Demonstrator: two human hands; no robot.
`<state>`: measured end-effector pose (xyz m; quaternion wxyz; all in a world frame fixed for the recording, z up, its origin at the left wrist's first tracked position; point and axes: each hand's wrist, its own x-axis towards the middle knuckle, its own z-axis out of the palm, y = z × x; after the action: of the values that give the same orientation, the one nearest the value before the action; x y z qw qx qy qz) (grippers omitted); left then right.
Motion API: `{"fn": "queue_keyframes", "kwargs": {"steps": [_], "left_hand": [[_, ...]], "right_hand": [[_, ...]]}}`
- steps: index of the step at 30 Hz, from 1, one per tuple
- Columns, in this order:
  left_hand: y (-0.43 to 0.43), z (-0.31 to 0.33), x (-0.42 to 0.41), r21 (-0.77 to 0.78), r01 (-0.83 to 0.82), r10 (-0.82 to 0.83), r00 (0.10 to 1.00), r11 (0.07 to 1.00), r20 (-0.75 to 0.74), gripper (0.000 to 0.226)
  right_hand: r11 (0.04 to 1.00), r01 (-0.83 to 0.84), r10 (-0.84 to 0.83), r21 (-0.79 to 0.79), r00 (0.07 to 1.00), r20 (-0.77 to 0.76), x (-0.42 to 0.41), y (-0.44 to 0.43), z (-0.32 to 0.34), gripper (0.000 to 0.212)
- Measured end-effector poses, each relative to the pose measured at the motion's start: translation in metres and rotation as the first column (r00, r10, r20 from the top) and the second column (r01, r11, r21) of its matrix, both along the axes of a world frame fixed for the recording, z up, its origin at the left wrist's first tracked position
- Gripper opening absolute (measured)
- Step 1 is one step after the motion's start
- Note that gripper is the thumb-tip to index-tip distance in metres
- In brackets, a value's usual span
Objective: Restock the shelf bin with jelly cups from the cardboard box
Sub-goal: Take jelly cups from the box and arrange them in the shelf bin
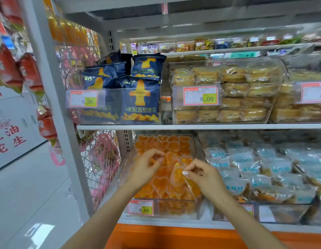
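Observation:
A clear plastic shelf bin [174,212] on the lower shelf holds several orange heart-shaped jelly cups [161,184]. Both my hands are over the bin. My left hand [146,166] hovers at the bin's middle left with fingers curled over the cups; whether it holds one is unclear. My right hand [204,174] pinches a jelly cup [177,175] tilted on edge above the pile. The cardboard box is out of view.
A price tag reading 8.60 [141,207] fronts the bin. Blue-wrapped snacks [255,168] fill the bin to the right. The shelf above carries dark blue biscuit bags [140,97] and wrapped cakes [228,92]. A wire mesh side panel [100,159] stands left.

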<state>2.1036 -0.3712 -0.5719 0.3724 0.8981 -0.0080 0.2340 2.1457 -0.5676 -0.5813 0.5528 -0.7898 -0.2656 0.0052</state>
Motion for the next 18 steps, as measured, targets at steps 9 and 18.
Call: {"fn": "queue_keyframes", "kwargs": {"steps": [9, 18], "left_hand": [[-0.008, -0.003, 0.017, 0.006, 0.109, -0.108, 0.989, 0.994, -0.098, 0.02], [-0.028, -0.007, 0.041, 0.181, -0.134, 0.172, 0.96, 0.974, -0.219, 0.024]], "right_hand": [[0.99, 0.0, 0.0, -0.142, 1.0, 0.004, 0.022, 0.022, 0.016, 0.011], [0.998, 0.055, -0.051, -0.043, 0.995, 0.09, 0.02, -0.001, 0.019, 0.011]]}}
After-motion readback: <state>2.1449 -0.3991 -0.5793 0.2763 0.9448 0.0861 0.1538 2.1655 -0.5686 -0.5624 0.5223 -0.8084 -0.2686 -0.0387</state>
